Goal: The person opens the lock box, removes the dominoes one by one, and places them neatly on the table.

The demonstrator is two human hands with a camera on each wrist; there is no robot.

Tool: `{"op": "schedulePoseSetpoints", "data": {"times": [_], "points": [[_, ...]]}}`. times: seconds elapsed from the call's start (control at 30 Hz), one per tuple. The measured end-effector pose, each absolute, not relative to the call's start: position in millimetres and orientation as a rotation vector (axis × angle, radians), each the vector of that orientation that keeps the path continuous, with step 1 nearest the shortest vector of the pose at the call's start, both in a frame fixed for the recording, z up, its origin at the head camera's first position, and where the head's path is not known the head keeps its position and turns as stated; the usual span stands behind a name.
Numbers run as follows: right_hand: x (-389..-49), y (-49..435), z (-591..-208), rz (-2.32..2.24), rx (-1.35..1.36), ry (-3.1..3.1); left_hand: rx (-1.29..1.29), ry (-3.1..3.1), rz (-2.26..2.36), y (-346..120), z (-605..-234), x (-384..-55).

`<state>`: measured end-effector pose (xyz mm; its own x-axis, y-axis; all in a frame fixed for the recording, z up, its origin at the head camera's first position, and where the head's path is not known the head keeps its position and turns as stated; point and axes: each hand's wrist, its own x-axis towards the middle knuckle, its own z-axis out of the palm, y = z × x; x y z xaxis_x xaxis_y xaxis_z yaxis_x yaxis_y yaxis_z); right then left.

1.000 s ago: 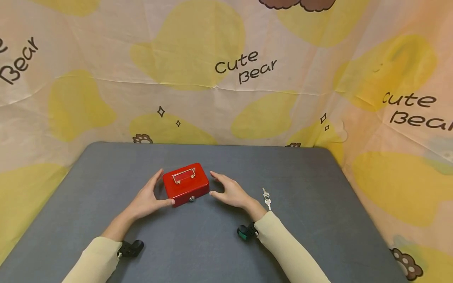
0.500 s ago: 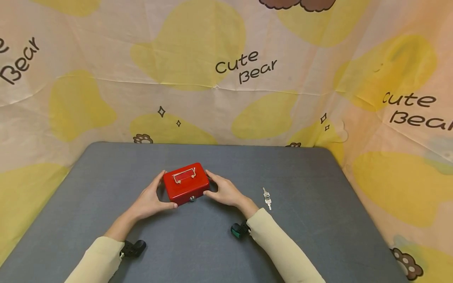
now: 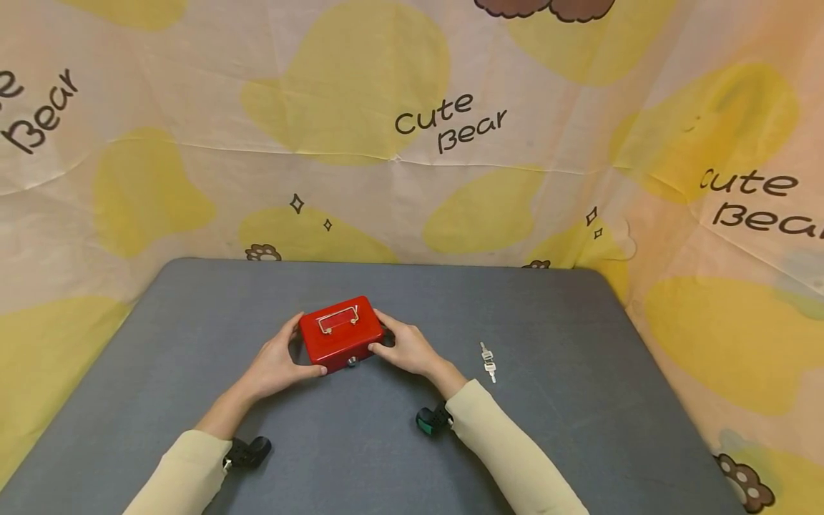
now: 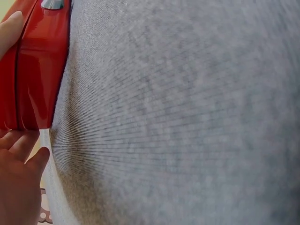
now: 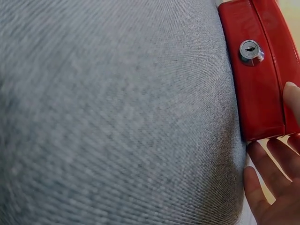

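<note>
"Red is the box, yes? Where does it stand?"

"On the grey table, left of the middle, and a little turned. Its wire handle lies on the lid, and the round lock is on the front."

"And the left hand, what does it do?"

"It holds the box at the left side. Thumb is on the front, near the corner; fingers are bent to the side wall. The little finger is apart from the box."

"Right hand also?"

"Yes, it holds the right end in similar manner, with the thumb on the front."

"What is that silver thing?"

"Small keys, on the table, to the right of the right hand, untouched."
</note>
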<state>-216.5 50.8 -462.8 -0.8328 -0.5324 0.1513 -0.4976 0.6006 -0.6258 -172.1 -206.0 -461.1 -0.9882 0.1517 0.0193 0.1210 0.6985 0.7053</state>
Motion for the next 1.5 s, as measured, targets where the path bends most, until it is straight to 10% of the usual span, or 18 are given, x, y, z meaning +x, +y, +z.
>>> {"op": "schedulePoseSetpoints", "data": {"times": [1.5], "points": [[-222, 101, -464, -1.048, -0.838, 2.811, 0.338, 2.826, 1.303, -159, -465, -185]]}}
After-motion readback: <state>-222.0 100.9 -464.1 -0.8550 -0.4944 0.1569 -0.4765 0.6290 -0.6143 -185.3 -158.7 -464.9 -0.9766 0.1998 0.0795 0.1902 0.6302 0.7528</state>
